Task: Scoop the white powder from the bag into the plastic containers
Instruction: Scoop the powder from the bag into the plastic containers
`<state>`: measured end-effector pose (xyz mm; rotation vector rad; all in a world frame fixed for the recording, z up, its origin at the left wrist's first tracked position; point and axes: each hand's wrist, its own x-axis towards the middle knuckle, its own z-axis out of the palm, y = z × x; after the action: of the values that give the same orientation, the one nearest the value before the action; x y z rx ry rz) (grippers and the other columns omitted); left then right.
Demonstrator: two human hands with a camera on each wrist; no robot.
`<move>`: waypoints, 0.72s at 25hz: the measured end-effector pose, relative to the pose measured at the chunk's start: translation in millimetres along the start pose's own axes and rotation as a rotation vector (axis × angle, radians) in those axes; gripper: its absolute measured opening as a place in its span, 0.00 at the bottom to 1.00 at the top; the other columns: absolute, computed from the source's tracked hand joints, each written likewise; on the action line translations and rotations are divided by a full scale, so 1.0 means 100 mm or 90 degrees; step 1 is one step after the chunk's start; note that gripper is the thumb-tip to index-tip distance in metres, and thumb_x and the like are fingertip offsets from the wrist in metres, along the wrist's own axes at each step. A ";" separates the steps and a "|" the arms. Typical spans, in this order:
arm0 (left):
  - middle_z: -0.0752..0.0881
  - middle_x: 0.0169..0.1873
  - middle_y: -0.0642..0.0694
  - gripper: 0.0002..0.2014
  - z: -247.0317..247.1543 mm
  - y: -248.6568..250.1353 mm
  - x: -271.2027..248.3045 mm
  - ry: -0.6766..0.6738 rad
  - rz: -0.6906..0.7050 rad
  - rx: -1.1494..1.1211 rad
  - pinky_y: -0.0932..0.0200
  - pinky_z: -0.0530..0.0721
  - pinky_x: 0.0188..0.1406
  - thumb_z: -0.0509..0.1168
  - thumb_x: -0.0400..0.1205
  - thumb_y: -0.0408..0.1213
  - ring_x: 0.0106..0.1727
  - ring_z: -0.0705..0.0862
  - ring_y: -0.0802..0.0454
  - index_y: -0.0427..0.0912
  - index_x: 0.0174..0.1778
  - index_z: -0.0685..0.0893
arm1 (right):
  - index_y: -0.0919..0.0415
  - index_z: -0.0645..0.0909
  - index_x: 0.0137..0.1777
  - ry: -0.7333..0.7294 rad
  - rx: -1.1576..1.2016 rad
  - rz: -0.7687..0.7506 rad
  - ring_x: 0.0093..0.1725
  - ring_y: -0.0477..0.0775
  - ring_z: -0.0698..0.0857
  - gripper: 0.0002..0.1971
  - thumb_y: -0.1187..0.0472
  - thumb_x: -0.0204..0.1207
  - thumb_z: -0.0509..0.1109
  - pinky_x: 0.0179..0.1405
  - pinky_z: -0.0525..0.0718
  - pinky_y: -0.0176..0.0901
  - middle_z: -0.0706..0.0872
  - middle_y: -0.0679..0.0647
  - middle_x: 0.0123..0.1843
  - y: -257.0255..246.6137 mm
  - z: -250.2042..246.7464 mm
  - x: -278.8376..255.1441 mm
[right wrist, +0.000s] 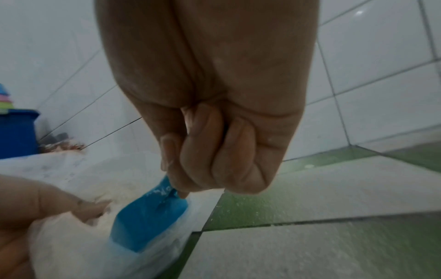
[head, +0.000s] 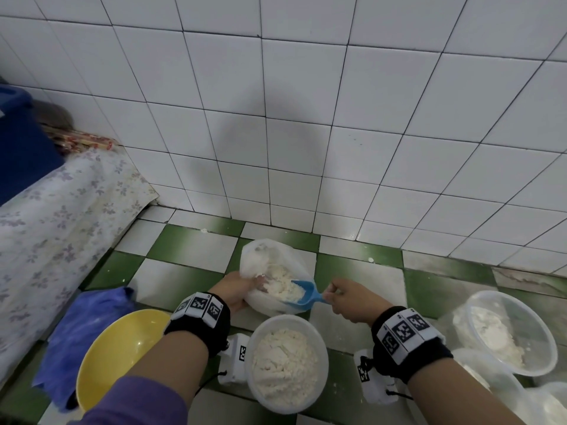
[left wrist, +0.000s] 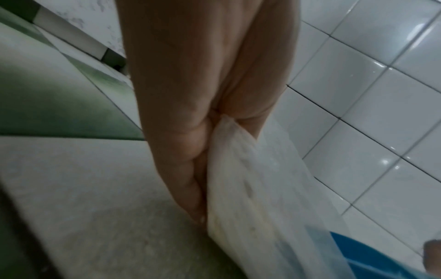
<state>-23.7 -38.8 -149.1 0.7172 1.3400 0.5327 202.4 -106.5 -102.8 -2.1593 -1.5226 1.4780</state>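
Head view, lower middle of the frame: the right hand (head: 346,297) holds the thin handle of a blue plastic scoop (head: 303,294) in a tight grip, fingers curled under, thumb and fingertips pinching the handle end. The right wrist view shows this pinch close, with the scoop's bowl pushed down inside the bag (right wrist: 78,217). The left hand (head: 237,289) grips the near left edge of the bag's mouth; the left wrist view shows a fold of thin plastic (left wrist: 241,169) pinched between thumb and fingers, holding the opening wide.

The bag (head: 254,256) lies on a green-and-white checkered floor near the wall, and white powder (head: 282,280) fills its lower part. The scoop's bowl rests in that powder and looks partly loaded.

Just below the bag in the frame sits a round plastic container (head: 288,363), nearly full. A second container (head: 506,332) with less powder stands at the lower right, with more clear tubs below it. A yellow bowl (head: 116,348) and blue cloth (head: 79,332) lie lower left.

The bag's film is probably limp and slippery, so it likely collapses unless its rim is held. The scoop seems light and rigid; the handle is the place to hold it. The powder looks soft, clumpy and easily spilled, so a loaded scoop should probably travel level.
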 end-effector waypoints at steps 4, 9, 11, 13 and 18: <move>0.85 0.54 0.32 0.09 -0.09 -0.04 0.04 0.111 0.025 0.067 0.39 0.84 0.60 0.70 0.80 0.29 0.55 0.84 0.36 0.34 0.55 0.82 | 0.56 0.76 0.46 0.008 0.041 -0.003 0.27 0.45 0.70 0.07 0.57 0.84 0.60 0.25 0.68 0.34 0.78 0.51 0.34 0.09 -0.13 -0.03; 0.85 0.54 0.32 0.16 -0.19 -0.11 0.24 0.219 0.037 0.173 0.34 0.87 0.52 0.67 0.73 0.38 0.54 0.84 0.33 0.34 0.55 0.82 | 0.53 0.75 0.44 0.059 -0.143 -0.056 0.39 0.46 0.77 0.06 0.58 0.83 0.61 0.37 0.74 0.34 0.81 0.50 0.44 0.02 -0.10 0.00; 0.84 0.56 0.33 0.18 -0.19 -0.12 0.27 0.204 0.037 0.150 0.34 0.87 0.52 0.66 0.77 0.36 0.55 0.84 0.33 0.34 0.62 0.79 | 0.55 0.76 0.46 0.062 -0.138 -0.065 0.38 0.45 0.76 0.05 0.58 0.83 0.61 0.37 0.74 0.34 0.81 0.49 0.43 -0.03 -0.09 0.01; 0.83 0.59 0.33 0.22 -0.18 -0.11 0.27 0.167 0.024 0.105 0.31 0.86 0.52 0.67 0.76 0.38 0.57 0.84 0.33 0.35 0.65 0.77 | 0.56 0.77 0.47 0.066 -0.121 -0.082 0.35 0.44 0.75 0.05 0.58 0.83 0.61 0.34 0.73 0.33 0.79 0.48 0.39 -0.09 -0.09 0.02; 0.82 0.62 0.32 0.18 -0.14 -0.08 0.21 0.133 0.008 0.056 0.34 0.86 0.53 0.65 0.82 0.34 0.59 0.83 0.32 0.35 0.68 0.76 | 0.57 0.76 0.47 0.067 -0.189 -0.077 0.40 0.48 0.77 0.06 0.57 0.83 0.60 0.45 0.78 0.40 0.80 0.51 0.42 -0.15 -0.06 0.13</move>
<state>-34.8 -26.5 -170.2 0.7586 1.5623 0.5734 196.9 -87.1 -99.3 -2.2080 -1.8984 1.1441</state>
